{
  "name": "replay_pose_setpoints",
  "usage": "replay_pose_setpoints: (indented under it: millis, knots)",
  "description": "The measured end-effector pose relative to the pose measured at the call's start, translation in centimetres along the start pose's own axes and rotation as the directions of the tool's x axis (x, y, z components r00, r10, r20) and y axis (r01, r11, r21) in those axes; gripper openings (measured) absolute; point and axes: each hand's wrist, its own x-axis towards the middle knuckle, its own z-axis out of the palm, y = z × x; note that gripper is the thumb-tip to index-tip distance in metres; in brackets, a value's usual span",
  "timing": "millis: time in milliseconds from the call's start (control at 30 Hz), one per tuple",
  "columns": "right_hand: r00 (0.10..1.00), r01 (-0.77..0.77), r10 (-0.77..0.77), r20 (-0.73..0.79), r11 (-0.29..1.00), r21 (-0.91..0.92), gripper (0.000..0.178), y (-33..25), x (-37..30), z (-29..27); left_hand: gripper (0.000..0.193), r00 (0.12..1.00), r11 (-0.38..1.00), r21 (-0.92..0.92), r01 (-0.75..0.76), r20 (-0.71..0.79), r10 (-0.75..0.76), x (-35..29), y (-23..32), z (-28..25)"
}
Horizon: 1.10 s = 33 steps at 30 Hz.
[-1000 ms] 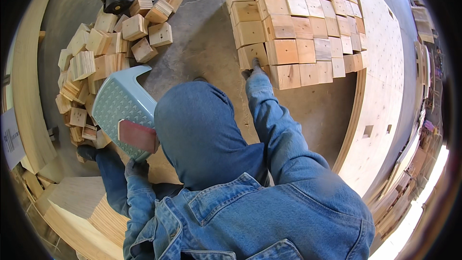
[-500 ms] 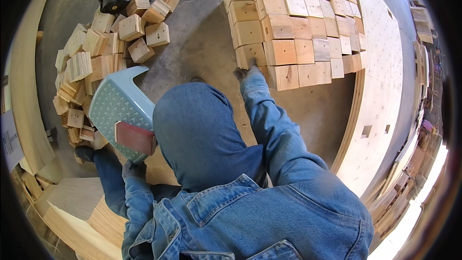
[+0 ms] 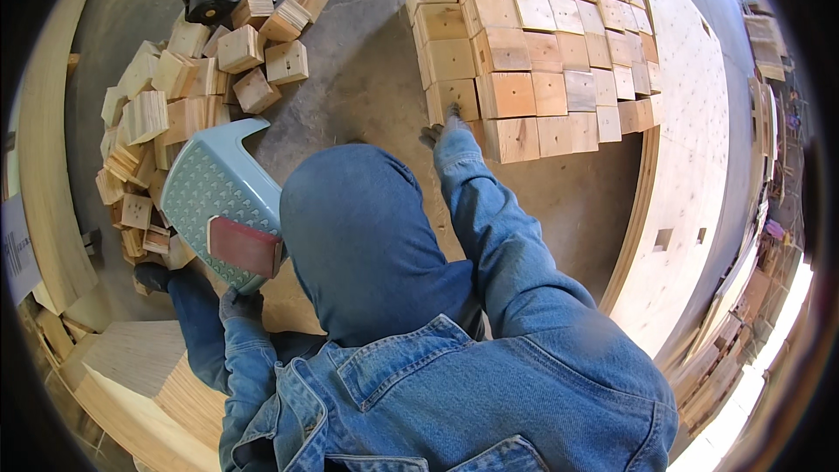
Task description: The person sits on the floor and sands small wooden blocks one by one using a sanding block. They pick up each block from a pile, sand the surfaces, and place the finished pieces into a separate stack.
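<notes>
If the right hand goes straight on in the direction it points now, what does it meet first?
The right hand in its grey glove points up at the stacked wooden blocks. It seems already at the nearest block, so that comes first, though depth is unclear.

I see my right hand touching the stacked blocks ahead on the floor; the loose block pile lies left, the stool beside it, near my left hand.
</notes>
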Motion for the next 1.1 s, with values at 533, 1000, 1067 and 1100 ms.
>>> replay_pose_setpoints:
  millis: [533,1000,1067,1100]
  knots:
    - [0.884,0.26,0.255,0.391,0.428,-0.866,0.051,10.7,-2.5,-11.4,0.043,0.999,0.999,0.038,0.038,-0.007,-0.037,2.0,-0.5,-0.1]
    - [0.865,0.497,-0.048,0.499,0.208,-0.842,0.048,3.1,-7.5,-13.4,0.031,0.985,0.951,0.255,-0.175,0.041,0.17,-0.3,-1.7,1.6]
    - [0.845,0.532,-0.127,0.519,0.285,-0.797,0.047,0.5,-7.8,-12.5,0.033,0.976,0.92,0.327,-0.218,0.089,0.2,-3.0,-1.4,4.0]
    - [0.835,0.546,-0.175,0.521,0.38,-0.747,0.047,-0.9,-8.1,-11.8,0.035,0.974,0.923,0.311,-0.228,0.084,0.212,-4.7,-1.3,5.1]
